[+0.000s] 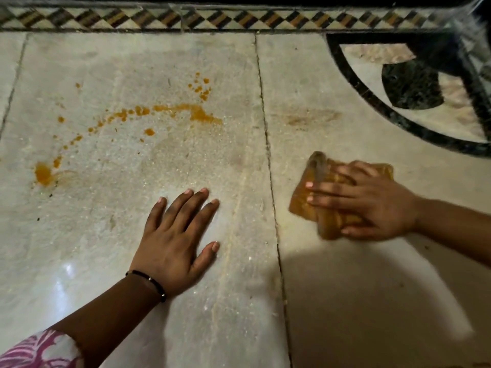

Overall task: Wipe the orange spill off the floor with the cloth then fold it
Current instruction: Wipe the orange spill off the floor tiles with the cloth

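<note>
Far left, your pink-and-white patterned sleeve (39,349) shows at the bottom corner. Above it the orange spill (196,114) runs across the pale marble floor (106,235): one larger puddle low on the left, one long smear near the middle, and a scatter of small drops between and above them, too many and too fine to count for sure. Your left hand (175,243) lies flat on the floor below the spill, all five fingers (198,205) spread and released, holding nothing, with one thin black bracelet (148,282) on the wrist. Across the tile joint, your right hand (372,203) presses down on one orange-stained cloth (305,197), bunched and blurred; fingers lie flat across it with the thumb hooked round its near edge, so you are grasping it against the floor. The cloth sits well apart from the spill, on the neighbouring slab. Along the top runs one diamond-patterned border (212,18); at the upper right, one curved black inlay (372,102). No writing or labels are readable.
</note>
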`<action>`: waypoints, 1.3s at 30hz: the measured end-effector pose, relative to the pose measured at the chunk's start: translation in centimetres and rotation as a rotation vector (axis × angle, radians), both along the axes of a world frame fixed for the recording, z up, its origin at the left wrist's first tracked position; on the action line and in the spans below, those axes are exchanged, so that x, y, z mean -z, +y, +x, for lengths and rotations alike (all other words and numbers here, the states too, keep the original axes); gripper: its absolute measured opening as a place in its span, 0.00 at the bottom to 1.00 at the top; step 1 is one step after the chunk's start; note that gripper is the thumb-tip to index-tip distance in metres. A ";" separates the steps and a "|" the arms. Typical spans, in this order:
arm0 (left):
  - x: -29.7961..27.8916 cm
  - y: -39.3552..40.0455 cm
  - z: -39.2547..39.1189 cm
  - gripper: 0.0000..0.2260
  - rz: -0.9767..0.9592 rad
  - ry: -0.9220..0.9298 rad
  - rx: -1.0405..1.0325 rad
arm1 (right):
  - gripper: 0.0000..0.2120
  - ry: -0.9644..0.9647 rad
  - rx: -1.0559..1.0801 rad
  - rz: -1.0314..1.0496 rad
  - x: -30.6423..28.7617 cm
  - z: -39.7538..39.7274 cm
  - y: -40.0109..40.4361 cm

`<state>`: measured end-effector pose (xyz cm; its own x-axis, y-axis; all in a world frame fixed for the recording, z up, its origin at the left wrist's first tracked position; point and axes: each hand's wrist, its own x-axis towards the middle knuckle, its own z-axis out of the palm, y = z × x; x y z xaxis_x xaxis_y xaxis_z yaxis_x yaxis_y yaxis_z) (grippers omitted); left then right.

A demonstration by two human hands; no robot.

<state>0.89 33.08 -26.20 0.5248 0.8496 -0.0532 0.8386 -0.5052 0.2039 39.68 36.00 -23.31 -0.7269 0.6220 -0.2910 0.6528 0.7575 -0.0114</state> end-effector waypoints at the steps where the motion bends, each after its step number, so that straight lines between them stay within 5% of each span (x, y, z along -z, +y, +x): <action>1: 0.0 0.0 0.0 0.28 -0.008 0.006 0.001 | 0.34 -0.025 -0.019 0.016 0.0 1.2 1.7; 3: -0.1 0.0 0.0 0.28 -0.023 0.020 0.000 | 0.34 -0.080 0.081 0.058 -0.1 1.8 5.6; 8: -0.2 0.0 0.0 0.29 -0.041 0.032 -0.009 | 0.34 -0.031 0.851 0.191 0.2 -6.9 10.9; 12: -0.3 -0.1 0.0 0.29 -0.037 0.030 -0.009 | 0.33 0.055 0.498 0.154 1.0 -12.9 4.5; 16: -0.1 -0.1 0.0 0.29 -0.028 0.025 -0.005 | 0.31 0.019 0.178 0.135 1.2 -9.8 -2.2; 22: -0.1 -0.3 0.1 0.29 -0.053 0.036 -0.017 | 0.32 -0.079 0.844 0.130 0.1 -1.1 4.3; 25: -0.2 -0.2 0.1 0.29 -0.061 0.052 -0.014 | 0.29 -0.006 0.965 0.113 0.1 -3.9 10.1; 30: -0.3 0.0 0.0 0.29 -0.056 0.048 -0.009 | 0.27 0.108 0.687 0.057 0.9 -12.1 10.1; 34: 0.0 -0.1 0.0 0.28 -0.024 0.001 -0.012 | 0.28 0.117 0.372 0.110 1.1 -10.5 3.1; 39: 0.3 0.1 -0.1 0.28 -0.010 -0.024 -0.011 | 0.28 0.087 0.459 0.127 0.6 -3.3 1.9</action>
<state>0.76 33.13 -26.46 0.5170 0.8546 -0.0488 0.8386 -0.4942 0.2293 36.36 37.90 -23.90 -0.3872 0.9109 -0.1425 0.9207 0.3903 -0.0072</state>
